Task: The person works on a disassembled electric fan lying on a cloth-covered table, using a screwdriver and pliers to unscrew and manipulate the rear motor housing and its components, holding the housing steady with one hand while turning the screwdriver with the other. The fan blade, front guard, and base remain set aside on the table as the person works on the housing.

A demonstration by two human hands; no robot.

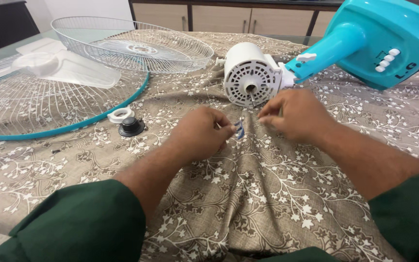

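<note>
A: Hands?
B: Left hand (201,133) is pinched shut on a small blue part (239,129), thin and prong-like, too tiny to tell more. Right hand (294,115) has fingertips pinched together just right of it; can't tell if it touches the part.
A: Where's that part?
B: Mid desk, just above the brown floral cloth (248,194), near the front of the white fan motor (251,74).
A: Motor look?
B: Round, vented face, metal shaft sticking out, lying on its side, joined to a teal stand (379,41) at the far right edge.
A: Left side?
B: Black knob (131,126), white ring (120,115), then teal-rimmed wire guard (35,104) with clear blade (64,68); second guard (132,43) farther back.
</note>
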